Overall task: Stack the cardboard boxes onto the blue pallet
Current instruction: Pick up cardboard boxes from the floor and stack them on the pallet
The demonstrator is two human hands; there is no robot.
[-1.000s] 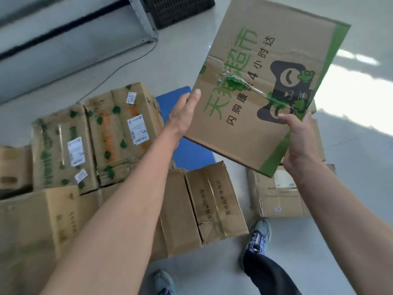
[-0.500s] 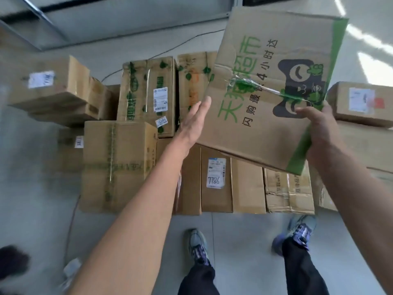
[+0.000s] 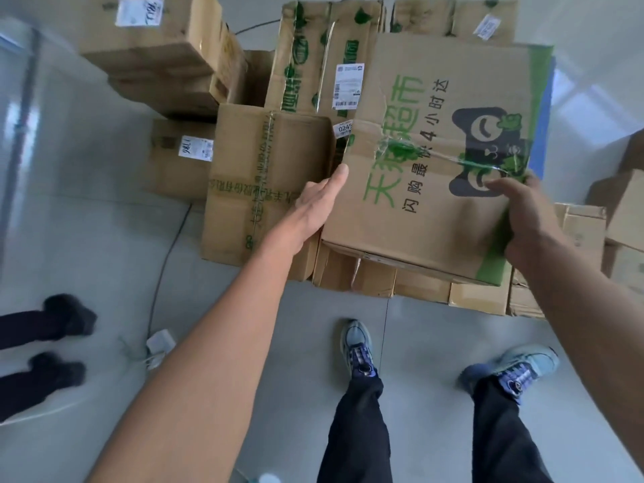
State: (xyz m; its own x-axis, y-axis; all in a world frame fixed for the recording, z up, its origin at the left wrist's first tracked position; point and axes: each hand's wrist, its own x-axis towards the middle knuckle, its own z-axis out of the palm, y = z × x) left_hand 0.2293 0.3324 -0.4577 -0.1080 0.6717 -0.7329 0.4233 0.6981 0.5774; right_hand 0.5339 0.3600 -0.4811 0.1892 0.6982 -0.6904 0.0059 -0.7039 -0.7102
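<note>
Two hands (image 3: 315, 207) (image 3: 526, 221), one pallet (image 3: 545, 116), dozen-plus boxes (image 3: 435, 217)

blue pallet (image 3: 545, 127) mostly hidden behind box (image 3: 435, 203) | left-edge legs (image 3: 41, 325) cropped, blurred

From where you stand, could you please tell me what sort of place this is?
Likely a warehouse or storeroom: labelled cardboard boxes piled on a smooth grey floor, plus a blue pallet.
</note>
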